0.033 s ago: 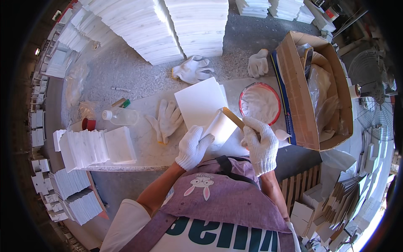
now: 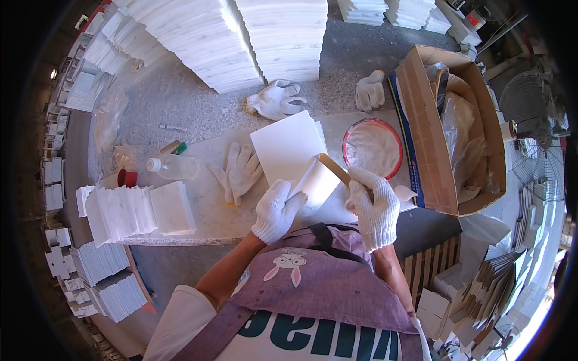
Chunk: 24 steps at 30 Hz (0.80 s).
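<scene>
My left hand (image 2: 277,210), in a white knitted glove, grips a white tile (image 2: 319,185) by its left side, tilted in front of my apron. A flat golden-brown strip (image 2: 335,169) is pinched in my gloved right hand (image 2: 374,207). Its far end meets the tile's upper right corner; the exact kind of tool cannot be told. Just beyond the tile lie larger white sheets or tiles (image 2: 286,141), slightly overlapping. Beside them stands a round red-rimmed tub (image 2: 373,147) of white powder or paste. A loose white glove (image 2: 242,173) rests left of my left hand.
Stacked white tiles (image 2: 123,212) and a clear bottle (image 2: 174,166) occupy the bench's left side. At right stands an open cardboard box (image 2: 429,138) with plastic inside. Tall tile stacks (image 2: 283,42) rise beyond, near two more gloves (image 2: 277,100). A fan (image 2: 533,108) is far right.
</scene>
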{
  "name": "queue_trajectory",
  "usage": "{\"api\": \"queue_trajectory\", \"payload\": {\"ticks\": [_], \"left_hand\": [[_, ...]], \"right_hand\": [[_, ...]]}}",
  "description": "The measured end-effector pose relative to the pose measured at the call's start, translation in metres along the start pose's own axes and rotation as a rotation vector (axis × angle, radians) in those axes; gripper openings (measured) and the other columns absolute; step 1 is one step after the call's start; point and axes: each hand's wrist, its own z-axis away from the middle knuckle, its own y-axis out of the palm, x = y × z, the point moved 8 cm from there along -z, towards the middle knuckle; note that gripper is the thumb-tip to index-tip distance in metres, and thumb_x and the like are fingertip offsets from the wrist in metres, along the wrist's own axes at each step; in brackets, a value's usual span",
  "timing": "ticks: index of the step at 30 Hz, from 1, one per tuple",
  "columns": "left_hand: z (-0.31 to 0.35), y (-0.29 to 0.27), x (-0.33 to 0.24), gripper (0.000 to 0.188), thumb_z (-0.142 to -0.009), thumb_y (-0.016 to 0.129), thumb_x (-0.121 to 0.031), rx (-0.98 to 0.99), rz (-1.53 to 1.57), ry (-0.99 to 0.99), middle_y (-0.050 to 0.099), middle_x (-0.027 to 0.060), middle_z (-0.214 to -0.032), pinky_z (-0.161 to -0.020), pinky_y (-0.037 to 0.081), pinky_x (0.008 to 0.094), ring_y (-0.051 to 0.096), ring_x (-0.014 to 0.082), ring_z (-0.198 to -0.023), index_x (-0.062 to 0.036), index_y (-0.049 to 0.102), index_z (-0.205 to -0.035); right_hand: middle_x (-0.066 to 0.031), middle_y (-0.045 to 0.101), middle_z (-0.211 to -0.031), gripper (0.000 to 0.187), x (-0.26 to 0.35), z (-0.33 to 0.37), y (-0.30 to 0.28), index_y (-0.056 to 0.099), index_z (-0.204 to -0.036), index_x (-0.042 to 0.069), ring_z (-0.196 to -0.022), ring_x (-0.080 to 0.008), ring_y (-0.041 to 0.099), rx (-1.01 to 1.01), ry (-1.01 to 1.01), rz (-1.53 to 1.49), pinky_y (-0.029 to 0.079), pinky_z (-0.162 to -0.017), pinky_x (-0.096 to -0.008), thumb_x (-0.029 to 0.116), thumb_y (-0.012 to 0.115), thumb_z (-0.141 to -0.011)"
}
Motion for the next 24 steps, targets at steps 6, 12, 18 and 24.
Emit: {"api": "queue_trajectory", "payload": {"ticks": [6, 12, 18, 24], "left_hand": [[0.0, 0.001, 0.001, 0.021, -0.087, 0.068, -0.018, -0.002, 0.013, 0.009, 0.055, 0.0154, -0.083, -0.063, 0.045, 0.037, 0.055, 0.0325, -0.071, -0.0001, 0.058, -0.089], [0.001, 0.001, 0.002, 0.021, -0.087, 0.068, -0.018, 0.006, -0.01, 0.014, 0.055, 0.0154, -0.082, -0.063, 0.045, 0.0372, 0.055, 0.0327, -0.071, -0.0004, 0.056, -0.086], [0.002, -0.001, -0.002, 0.021, -0.087, 0.068, -0.018, -0.029, 0.011, 0.032, 0.054, 0.0157, -0.082, -0.063, 0.044, 0.0384, 0.056, 0.0335, -0.072, -0.0007, 0.056, -0.083], [0.002, 0.004, -0.005, 0.02, -0.088, 0.067, -0.019, 0.012, -0.006, 0.001, 0.056, 0.0154, -0.082, -0.064, 0.045, 0.0393, 0.057, 0.0345, -0.073, -0.0018, 0.057, -0.085]], "right_hand": [[-0.0122, 0.066, -0.087, 0.024, 0.004, 0.001, 0.002, 0.068, -0.112, 0.0, -0.063, -0.0137, 0.065, 0.003, 0.002, 0.011, 0.051, -0.059, -0.0252, 0.006, 0.064, -0.09], [-0.0094, 0.065, -0.087, 0.022, 0.0, 0.0, -0.016, 0.068, -0.112, 0.0, -0.064, -0.0102, 0.062, -0.082, 0.011, 0.026, 0.05, -0.059, -0.0234, 0.006, 0.061, -0.092], [-0.0092, 0.067, -0.09, 0.023, -0.024, -0.002, -0.036, 0.067, -0.113, -0.001, -0.062, -0.0099, 0.062, -0.108, 0.133, -0.034, 0.05, -0.057, -0.0227, 0.005, 0.06, -0.092], [-0.0102, 0.069, -0.085, 0.024, -0.008, -0.01, -0.024, 0.067, -0.113, -0.001, -0.06, -0.01, 0.061, 0.006, 0.146, -0.126, 0.049, -0.055, -0.0227, 0.008, 0.061, -0.091]]}}
